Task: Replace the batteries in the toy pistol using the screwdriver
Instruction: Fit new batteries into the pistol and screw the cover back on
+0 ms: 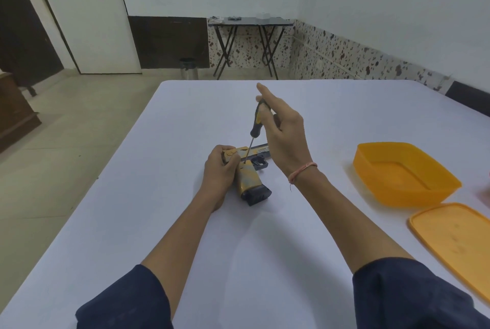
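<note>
White table (159,222): far edge at 12 o'clock, left edge running down at 9 o'clock, bare cloth open on the near side and toward 9. Toy pistol (249,180) lies flat at mid-table, grip base toward 6, barrel toward 2. Orange container (384,190) well apart at 3 o'clock; its lid (456,238) flat at 4, near the table's right edge. Left hand (220,169) grips the pistol's rear end, fingers curled over it. Right hand (285,137) above the pistol pinches the screwdriver (256,121) handle, index finger straight up; the shaft slants down, tip on the pistol body beside the trigger.
</note>
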